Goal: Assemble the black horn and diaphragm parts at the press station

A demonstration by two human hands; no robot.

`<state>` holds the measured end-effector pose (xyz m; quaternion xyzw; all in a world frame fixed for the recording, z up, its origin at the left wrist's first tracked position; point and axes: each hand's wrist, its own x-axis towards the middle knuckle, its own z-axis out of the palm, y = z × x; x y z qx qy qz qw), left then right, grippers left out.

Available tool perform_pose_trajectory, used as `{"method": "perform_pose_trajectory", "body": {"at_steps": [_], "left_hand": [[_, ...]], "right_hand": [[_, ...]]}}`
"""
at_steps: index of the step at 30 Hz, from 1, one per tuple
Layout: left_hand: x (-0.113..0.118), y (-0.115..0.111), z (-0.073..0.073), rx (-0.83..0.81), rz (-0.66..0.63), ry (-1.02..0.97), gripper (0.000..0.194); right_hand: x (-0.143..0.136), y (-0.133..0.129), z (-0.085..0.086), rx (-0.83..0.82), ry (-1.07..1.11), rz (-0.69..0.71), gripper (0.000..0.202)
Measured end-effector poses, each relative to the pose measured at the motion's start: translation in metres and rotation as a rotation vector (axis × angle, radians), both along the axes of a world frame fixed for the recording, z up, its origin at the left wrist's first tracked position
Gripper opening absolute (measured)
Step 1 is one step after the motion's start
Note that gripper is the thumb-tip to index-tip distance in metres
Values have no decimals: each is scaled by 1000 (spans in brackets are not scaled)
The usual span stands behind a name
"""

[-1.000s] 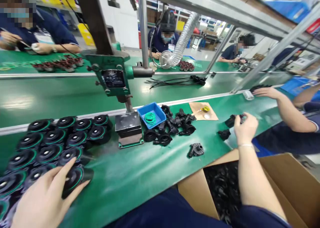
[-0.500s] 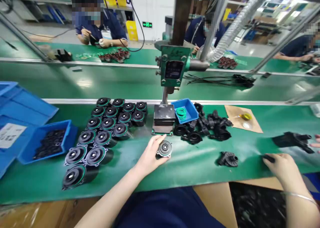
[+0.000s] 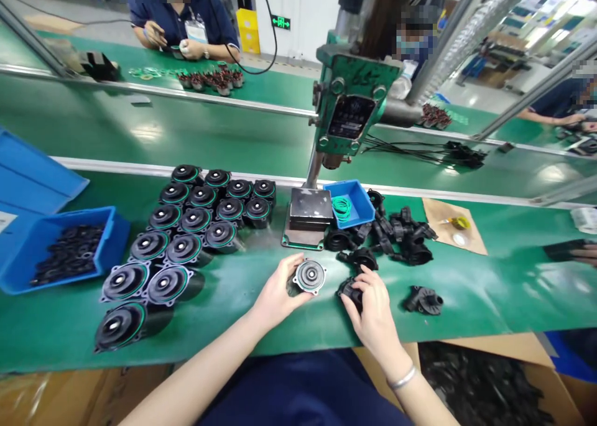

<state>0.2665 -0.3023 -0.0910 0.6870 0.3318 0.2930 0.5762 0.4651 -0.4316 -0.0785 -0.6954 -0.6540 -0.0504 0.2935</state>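
Note:
My left hand (image 3: 280,292) is closed round the side of a round black motor housing (image 3: 311,275), its ringed face and central shaft end turned up. To its right, my right hand (image 3: 373,301) has its fingers curled over a black plastic pump cover (image 3: 349,289), partly hidden under them, low over the green bench. Another pump cover (image 3: 362,259) lies just behind those fingers. A separate cover with a short spout (image 3: 425,300) rests to the right of my right hand.
Rows of motor housings (image 3: 184,249) stand at left beside a blue bin (image 3: 109,242) of small black parts. A green press (image 3: 347,102) rises over a metal block (image 3: 311,207). A blue tray (image 3: 364,213) holds green rings (image 3: 342,209). A person's hand (image 3: 585,252) shows at far right.
My right hand has come from the far right to the pump cover near the middle. My left hand still holds the motor housing. The view has tilted slightly.

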Motion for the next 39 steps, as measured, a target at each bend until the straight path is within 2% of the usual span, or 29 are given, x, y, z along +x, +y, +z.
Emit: {"method": "perform_pose_trajectory", "body": {"at_steps": [3,6,11,14,18,21,25,28,32,39], "left_hand": [[0,-2,-3,13,-1,-18,67],[-1,-3,-3,58,-17,-3,66],[-2,-2,0,179,-36,73,66],[-3,-2,1,233,-35,88,67],[-2,-2,2,309,-32,54,66],[-1,-2,4,321,-28,32,65],[-1,-1,4,309,-30,6,63],[0,-1,3,302,-27,-8,63],[0,-2,3,276,-47,-3,65],[0,-2,6,292,-45,-15,64]], "right_hand": [[-2,-17,7,-167,-127,5,31],[7,-21,10,-217,-154,45,33],[45,4,6,-154,15,113,27],[58,16,23,-107,139,83,21],[39,21,59,-43,362,-7,17],[9,34,74,-31,374,81,16],[-25,58,70,48,180,219,21],[-37,67,65,56,69,243,24],[-41,68,65,55,-19,254,25],[-40,65,67,30,-16,269,27]]}}
